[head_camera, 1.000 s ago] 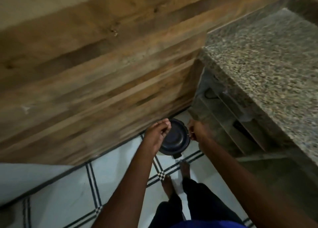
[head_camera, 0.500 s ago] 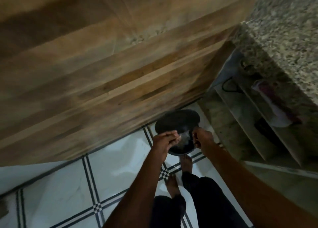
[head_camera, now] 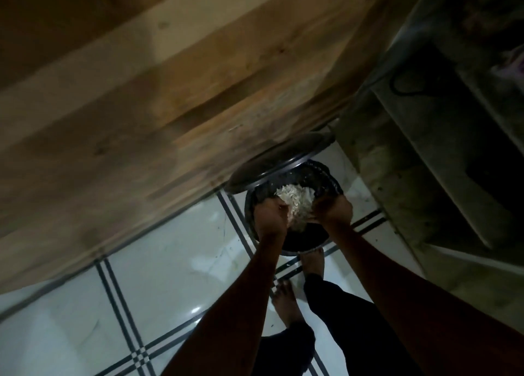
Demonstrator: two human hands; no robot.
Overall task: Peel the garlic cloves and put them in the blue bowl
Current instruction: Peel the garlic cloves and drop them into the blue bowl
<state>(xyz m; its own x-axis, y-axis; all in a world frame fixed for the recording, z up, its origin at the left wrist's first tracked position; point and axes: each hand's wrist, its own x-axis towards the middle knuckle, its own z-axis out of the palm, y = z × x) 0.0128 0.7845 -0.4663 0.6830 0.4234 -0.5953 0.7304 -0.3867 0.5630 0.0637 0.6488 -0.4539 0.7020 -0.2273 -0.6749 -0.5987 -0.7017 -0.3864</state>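
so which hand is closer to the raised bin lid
Left, narrowly. The left hand is just below the lid's lower end; the right hand sits further along the bin rim.

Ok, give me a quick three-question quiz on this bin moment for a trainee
1. True or false: the lid of the bin stands open.
2. The pale peels are: A) on the floor tiles, B) between both hands over the bin, C) on the granite counter.
3. Fill in: a bare ____ rests at the bin's base.

Key: 1 true. 2 B, between left hand and right hand. 3 foot.
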